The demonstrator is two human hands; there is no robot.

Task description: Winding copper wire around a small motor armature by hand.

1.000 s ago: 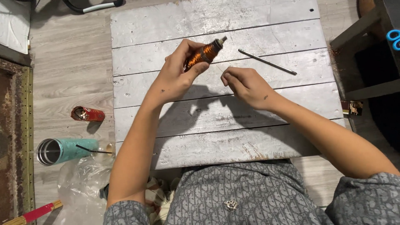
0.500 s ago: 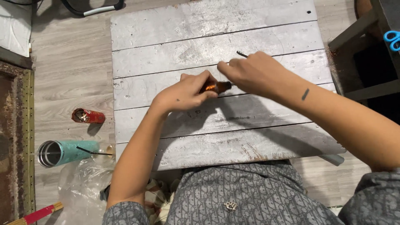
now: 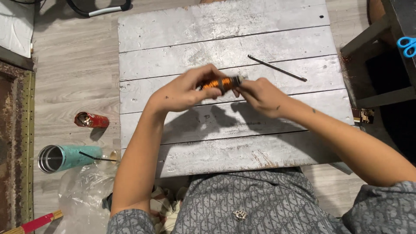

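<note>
My left hand point(image 3: 184, 89) grips a small spool wound with orange copper wire point(image 3: 221, 82) above the grey plank board point(image 3: 225, 39). My right hand point(image 3: 262, 96) pinches the spool's right end, fingertips against it. The spool lies roughly level between both hands. A thin dark metal rod point(image 3: 277, 68) rests on the board just beyond my right hand, apart from it.
On the floor to the left lie a red can point(image 3: 91, 120), a teal tumbler point(image 3: 65, 157) on its side, a clear plastic bag point(image 3: 82, 190) and a red-handled tool point(image 3: 32, 224). A dark stool point(image 3: 381, 56) with blue scissors point(image 3: 406, 45) stands at right.
The spool went from tilted up in my left hand alone to level between both hands. My right hand reached in and then drew back to its right end.
</note>
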